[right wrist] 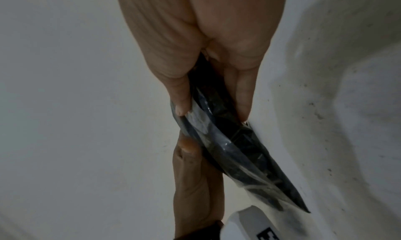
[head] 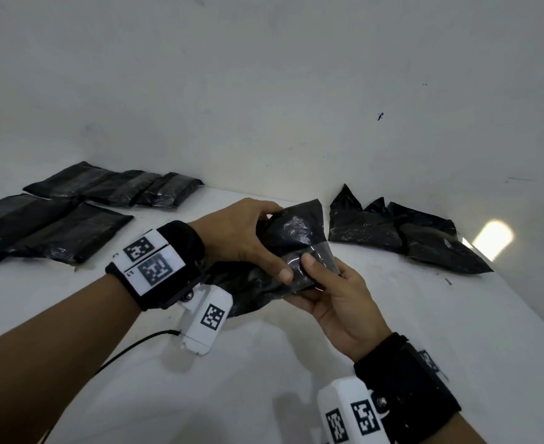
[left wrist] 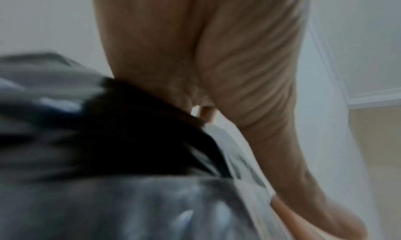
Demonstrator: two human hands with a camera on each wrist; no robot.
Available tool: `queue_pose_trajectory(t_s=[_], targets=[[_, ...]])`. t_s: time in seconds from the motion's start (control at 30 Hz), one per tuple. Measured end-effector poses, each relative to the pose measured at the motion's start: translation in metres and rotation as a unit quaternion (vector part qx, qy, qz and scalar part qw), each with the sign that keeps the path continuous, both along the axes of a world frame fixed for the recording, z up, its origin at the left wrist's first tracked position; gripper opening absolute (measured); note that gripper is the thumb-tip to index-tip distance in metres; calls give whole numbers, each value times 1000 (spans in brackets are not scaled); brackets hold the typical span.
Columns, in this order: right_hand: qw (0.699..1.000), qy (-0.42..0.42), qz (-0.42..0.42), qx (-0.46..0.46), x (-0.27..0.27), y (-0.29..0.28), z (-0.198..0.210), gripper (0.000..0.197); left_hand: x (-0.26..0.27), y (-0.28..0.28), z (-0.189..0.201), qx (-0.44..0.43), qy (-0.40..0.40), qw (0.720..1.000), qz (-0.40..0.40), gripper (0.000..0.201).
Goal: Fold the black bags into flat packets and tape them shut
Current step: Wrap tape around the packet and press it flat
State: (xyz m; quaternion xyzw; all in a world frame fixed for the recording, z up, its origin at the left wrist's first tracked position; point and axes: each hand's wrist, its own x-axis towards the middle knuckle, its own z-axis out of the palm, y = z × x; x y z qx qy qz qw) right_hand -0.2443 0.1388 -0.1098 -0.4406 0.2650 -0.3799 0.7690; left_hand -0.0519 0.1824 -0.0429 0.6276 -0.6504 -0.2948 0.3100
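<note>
— Hands? Left hand (head: 241,232) gripping the black bag (head: 296,232) from 10 o'clock; right hand (head: 331,293) pinching a roll of clear tape (head: 309,267) against its near end.

— Bag's lie? Held above the counter (head: 392,315), long axis running 7 to 1 o'clock. Finished packets (head: 55,219) at 10, unfolded bags (head: 408,232) at 2.

Bare table (head: 264,363) between bag piles (head: 402,232)

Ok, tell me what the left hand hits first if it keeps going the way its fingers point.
Probably nothing new: the left hand already grips the black bag. Further right lie the unfolded bags, though depth is unclear.
</note>
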Motion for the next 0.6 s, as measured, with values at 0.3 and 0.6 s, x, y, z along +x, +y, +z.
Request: queue_pose_trajectory(t_s=[0.3,0.6], targets=[[989,-91,-84,85,-5,-20,3,45,40,28,-36,-99,151,946,270,45],[980,-135,-103,107,2,-20,4,24,19,31,-53,15,538,819,199,82]])
